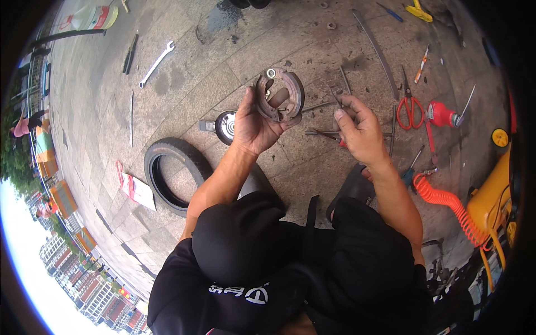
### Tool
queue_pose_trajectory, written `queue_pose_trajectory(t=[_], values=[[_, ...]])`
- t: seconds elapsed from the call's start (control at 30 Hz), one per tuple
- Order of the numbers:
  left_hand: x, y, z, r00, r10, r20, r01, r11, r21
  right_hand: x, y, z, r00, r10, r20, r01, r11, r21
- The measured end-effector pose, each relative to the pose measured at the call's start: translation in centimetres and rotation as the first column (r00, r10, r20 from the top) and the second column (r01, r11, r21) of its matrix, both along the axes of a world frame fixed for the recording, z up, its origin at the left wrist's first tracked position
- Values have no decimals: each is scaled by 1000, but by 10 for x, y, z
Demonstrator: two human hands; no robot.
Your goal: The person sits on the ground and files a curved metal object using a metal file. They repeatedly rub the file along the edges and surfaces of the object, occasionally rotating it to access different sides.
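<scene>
Brake shoe assembly (280, 95) raised over pavement | left hand (254, 125) clasps its lower rim | right hand (360, 131) pinches thin metal tool (336, 96) | judged rigid, heavy, greasy; grip outer arc.

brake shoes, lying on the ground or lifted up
Lifted up. The left hand grips the brake shoes from below, holding them on edge above the paving. The right hand is beside them, not touching.

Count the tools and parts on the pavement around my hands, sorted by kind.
Brake shoe set, in the left hand: 1
Tyre: 1
Wrench: 1
Red-handled scissors: 1
Orange coiled hose: 1
Total: 5
</scene>
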State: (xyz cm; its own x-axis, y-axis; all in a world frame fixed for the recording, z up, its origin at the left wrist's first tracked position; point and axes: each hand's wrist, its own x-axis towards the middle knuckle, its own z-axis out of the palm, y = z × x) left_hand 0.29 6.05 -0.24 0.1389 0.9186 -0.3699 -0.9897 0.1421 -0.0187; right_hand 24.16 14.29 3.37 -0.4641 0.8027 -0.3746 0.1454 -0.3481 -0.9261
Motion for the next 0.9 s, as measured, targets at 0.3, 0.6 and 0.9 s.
queue_pose_trajectory(t=[0.3, 0.6, 0.9], values=[[6, -6, -14, 974, -82, 210, 89, 996, -24, -11, -4, 11, 994, 112, -12, -112, 994, 11], [16, -8, -13, 957, -274, 97, 288, 938, -192, -29, -8, 14, 992, 58, -110, -27, 963, 268], [31, -6, 3, 734, -564, -378, 423, 815, -396, -9, 14, 17, 947, 271, 174, -320, 848, 423]])
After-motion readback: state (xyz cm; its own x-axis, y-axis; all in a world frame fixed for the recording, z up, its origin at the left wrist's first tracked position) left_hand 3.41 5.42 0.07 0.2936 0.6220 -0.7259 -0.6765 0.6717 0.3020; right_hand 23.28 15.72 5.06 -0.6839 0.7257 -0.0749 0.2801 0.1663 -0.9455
